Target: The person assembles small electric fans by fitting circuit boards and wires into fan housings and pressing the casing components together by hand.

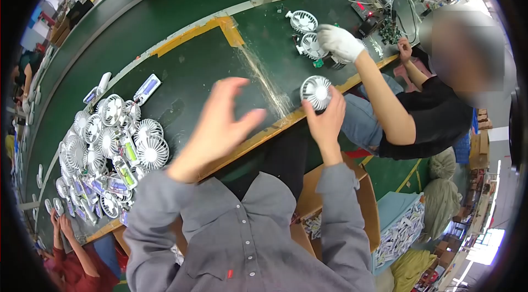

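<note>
My right hand (327,120) grips a small white handheld fan (316,92) by its lower edge, over the table's front border. Its round grille faces up; the part under my fingers is hidden. My left hand (220,121) hovers over the green table (187,83) with thumb and fingers spread, holding nothing. To its left lies a big heap of white fans (104,146), some with purple or green battery parts showing. At my right, a co-worker's white-gloved hand (339,43) touches several fans (304,21) on the table.
A red-lit device (361,8) with cables and circuit boards (389,32) sits by the co-worker. Cardboard boxes (360,204) stand below the table edge beside a blue bin (393,220) of small white parts. Another person in a red sleeve (82,267) works at lower left.
</note>
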